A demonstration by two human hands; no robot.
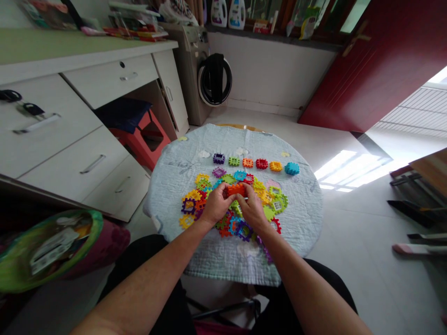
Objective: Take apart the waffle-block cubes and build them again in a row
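My left hand [217, 204] and my right hand [250, 207] meet over the middle of a small round table and both grip an orange interlocking block piece [236, 189], fingers closed round its two ends. Under and around the hands lies a pile of coloured square waffle blocks [195, 197]. Beyond the pile stands a row of assembled cubes: purple [219, 158], green [233, 161], orange [247, 163], red [261, 164], orange-yellow [275, 166] and teal [292, 168].
The table is covered by a pale blue quilted cloth [216, 260]. White drawers [70, 139] and a red stool [145, 139] stand at the left, a washing machine [209, 74] behind, a dark red door [377, 65] at the right. A green bag [45, 246] lies at my left knee.
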